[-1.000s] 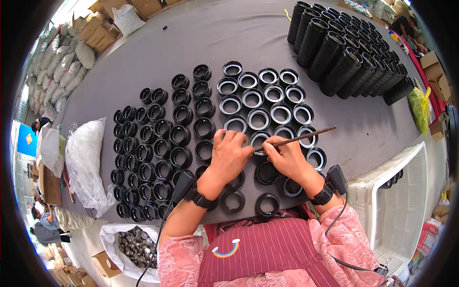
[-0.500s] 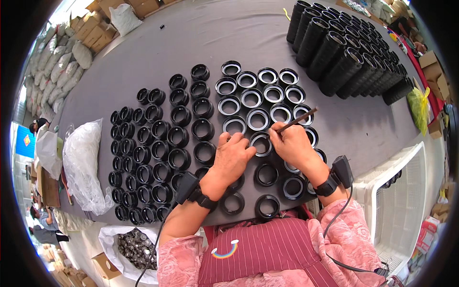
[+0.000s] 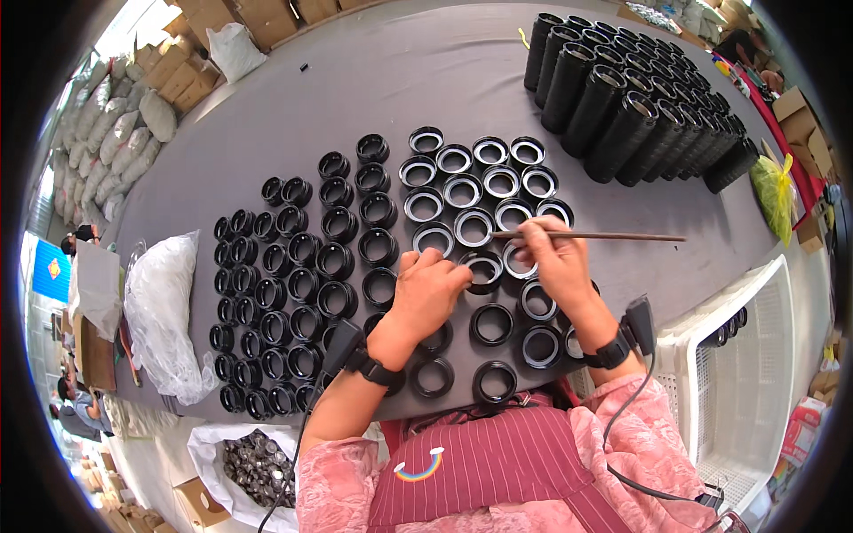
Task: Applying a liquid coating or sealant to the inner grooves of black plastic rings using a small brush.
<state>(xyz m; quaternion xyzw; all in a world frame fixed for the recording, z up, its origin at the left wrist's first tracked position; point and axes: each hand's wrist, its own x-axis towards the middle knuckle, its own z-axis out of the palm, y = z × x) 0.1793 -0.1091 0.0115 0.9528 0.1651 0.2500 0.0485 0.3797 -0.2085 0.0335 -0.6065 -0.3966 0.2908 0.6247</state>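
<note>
Rings (image 3: 484,289) crowd R hand (image 3: 553,256) w/ stick (image 3: 617,236); tubes (image 3: 601,111) beyond, crate (image 3: 742,391) R.

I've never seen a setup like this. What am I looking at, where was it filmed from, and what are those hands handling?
No robot here: these are a person's own two bare hands, seen from above through a wide camera worn on the head, which makes straight edges look bent. On the grey cloth stand rows of black rings, some with pale inner rims, and toward the far right a cluster of tall black tubes. The right hand holds a thin brown stick. The left hand has its fingertips at one ring.
</note>
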